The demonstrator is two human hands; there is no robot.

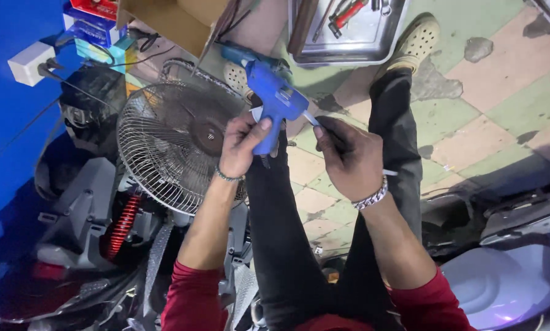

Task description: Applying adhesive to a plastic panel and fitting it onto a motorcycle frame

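The left hand (pixel 243 146) grips a blue glue gun (pixel 275 101) by its handle, while the right hand (pixel 346 160), just beside, pinches a pale glue stick (pixel 312 119) at the gun's back end.

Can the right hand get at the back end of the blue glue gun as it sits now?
Probably yes. The right hand is already at the rear of the glue gun, fingers on a pale stick there; the left hand grips only the handle, leaving the rear free.

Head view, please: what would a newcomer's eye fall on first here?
First the blue glue gun at centre, gripped by the left hand, while the right hand pinches a pale stick at its back end. Left of it stands a round wire fan, and a metal tray with red-handled pliers lies at the top.
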